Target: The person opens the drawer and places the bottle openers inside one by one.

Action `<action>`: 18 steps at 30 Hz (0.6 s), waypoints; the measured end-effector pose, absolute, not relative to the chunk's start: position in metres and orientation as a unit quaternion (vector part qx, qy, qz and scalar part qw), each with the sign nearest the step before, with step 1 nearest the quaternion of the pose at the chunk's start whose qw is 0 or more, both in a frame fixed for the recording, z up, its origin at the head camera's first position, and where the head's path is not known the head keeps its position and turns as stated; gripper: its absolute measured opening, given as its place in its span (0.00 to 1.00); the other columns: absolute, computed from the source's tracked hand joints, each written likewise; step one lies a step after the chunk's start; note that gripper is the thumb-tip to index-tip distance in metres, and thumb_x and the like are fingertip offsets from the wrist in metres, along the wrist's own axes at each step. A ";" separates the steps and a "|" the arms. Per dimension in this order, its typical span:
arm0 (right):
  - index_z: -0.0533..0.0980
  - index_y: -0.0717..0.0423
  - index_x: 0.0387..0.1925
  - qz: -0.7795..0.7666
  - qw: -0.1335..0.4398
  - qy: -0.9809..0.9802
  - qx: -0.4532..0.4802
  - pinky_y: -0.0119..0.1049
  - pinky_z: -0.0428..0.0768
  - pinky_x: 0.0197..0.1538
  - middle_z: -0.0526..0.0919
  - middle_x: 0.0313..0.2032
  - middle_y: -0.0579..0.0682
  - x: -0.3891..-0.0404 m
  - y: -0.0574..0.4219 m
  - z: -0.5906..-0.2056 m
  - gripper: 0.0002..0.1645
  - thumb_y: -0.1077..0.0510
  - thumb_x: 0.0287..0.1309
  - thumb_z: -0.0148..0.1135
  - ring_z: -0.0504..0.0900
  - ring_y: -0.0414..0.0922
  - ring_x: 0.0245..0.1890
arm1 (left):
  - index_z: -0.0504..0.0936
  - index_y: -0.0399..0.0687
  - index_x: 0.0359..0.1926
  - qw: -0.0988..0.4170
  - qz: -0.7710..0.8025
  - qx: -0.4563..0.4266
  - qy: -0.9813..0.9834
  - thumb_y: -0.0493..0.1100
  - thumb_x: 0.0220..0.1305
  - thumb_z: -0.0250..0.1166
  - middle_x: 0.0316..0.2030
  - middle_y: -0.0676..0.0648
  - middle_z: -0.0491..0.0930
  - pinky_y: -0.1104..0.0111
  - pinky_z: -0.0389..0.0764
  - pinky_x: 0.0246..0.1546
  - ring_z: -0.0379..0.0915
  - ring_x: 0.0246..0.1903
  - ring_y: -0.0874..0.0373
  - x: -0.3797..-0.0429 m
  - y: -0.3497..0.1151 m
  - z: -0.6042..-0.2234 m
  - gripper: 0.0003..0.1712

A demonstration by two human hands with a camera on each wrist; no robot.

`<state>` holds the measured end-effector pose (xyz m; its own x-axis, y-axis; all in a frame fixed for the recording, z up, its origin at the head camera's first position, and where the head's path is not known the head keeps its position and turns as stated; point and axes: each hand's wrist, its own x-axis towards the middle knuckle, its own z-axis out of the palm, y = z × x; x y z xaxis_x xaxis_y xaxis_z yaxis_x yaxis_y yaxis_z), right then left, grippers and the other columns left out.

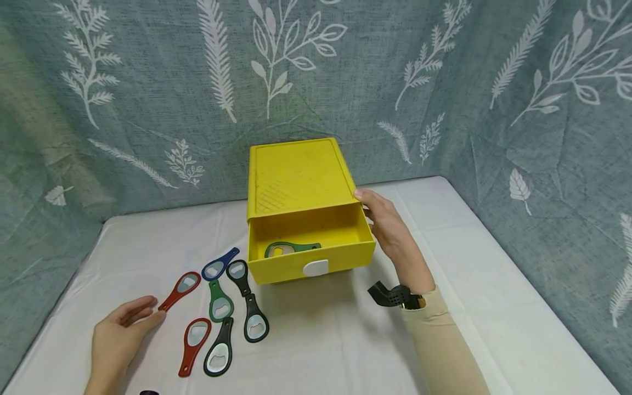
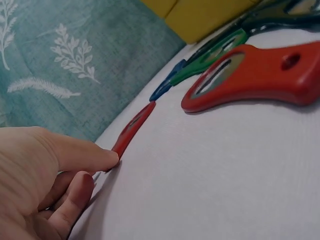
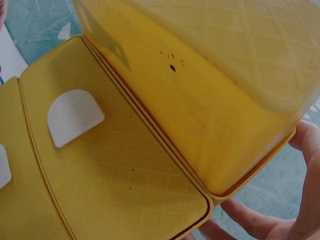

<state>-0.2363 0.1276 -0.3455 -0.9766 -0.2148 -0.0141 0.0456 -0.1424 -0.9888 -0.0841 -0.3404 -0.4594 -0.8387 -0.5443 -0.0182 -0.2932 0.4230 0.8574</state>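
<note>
My left hand point(image 1: 120, 334) pinches the handle end of a red bottle opener point(image 1: 171, 299) lying on the white cloth, thumb and forefinger at its tip. My right hand point(image 1: 392, 230) grips the right front edge of a yellow drawer box point(image 1: 301, 175), thumb on top and fingers along the side. The box's top drawer point(image 1: 281, 271) is pulled out, and a green bottle opener point(image 1: 308, 247) lies inside it. Lower drawer fronts with white handles point(image 3: 75, 117) appear in the right wrist view.
Between my left hand and the box lie a second red opener point(image 1: 189, 356), a blue one point(image 1: 228, 256), a green one point(image 1: 214, 291) and black ones point(image 1: 252, 307). A patterned green curtain point(image 1: 316, 82) hangs behind the table. Something small and dark point(image 1: 149, 392) shows at the bottom edge.
</note>
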 end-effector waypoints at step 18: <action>0.74 0.58 0.59 -0.753 0.086 0.649 -0.067 0.51 0.71 0.53 0.74 0.56 0.54 -0.236 0.128 -0.346 0.31 0.41 0.63 0.59 0.71 0.53 0.54 | 0.85 0.39 0.49 0.124 -0.370 0.240 -0.889 0.46 0.56 0.75 0.29 0.52 0.84 0.74 0.69 0.29 0.72 0.27 0.72 -0.085 -0.332 -0.459 0.22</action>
